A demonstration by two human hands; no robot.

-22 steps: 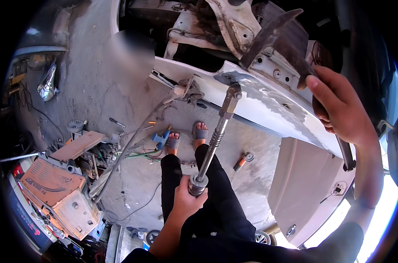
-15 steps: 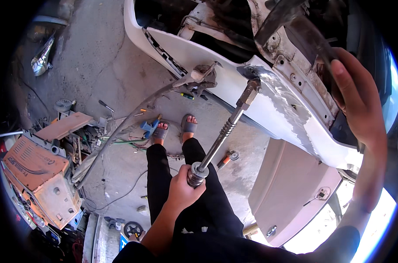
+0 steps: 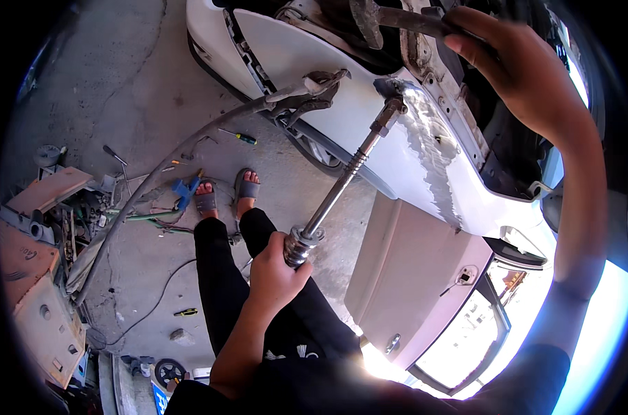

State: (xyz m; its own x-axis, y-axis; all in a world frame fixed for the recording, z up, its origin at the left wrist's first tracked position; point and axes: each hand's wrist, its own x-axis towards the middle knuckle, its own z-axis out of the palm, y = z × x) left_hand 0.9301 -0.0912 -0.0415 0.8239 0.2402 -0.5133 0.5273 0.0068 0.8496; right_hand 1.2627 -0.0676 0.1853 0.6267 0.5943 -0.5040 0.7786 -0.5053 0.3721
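Note:
My left hand point(image 3: 276, 277) is wrapped round the weighted grip of a metal slide hammer point(image 3: 335, 196). Its rod, with a spring round it, slants up to the right, and its tip meets the bare-metal patch point(image 3: 425, 138) on a white car fender point(image 3: 369, 131). Above the open front of the car, my right hand point(image 3: 511, 69) grips the handle of a hammer point(image 3: 367, 24), whose dark head points left. The hammer is apart from the fender. A clamp point(image 3: 314, 90) on a thick cable point(image 3: 182, 149) sits at the fender's edge, left of the rod's tip.
A pinkish car door point(image 3: 411, 277) stands open at right. On the concrete floor lie a screwdriver point(image 3: 239, 136), a blue tool point(image 3: 185, 192) near my sandalled feet, and a thin cable point(image 3: 155, 304). A worn orange-and-white machine box point(image 3: 41, 311) stands at left, with scattered tools beside it.
The hammer in my right hand has moved left and farther off, with its head now turned left. The view has shifted. My left hand keeps its grip on the slide hammer.

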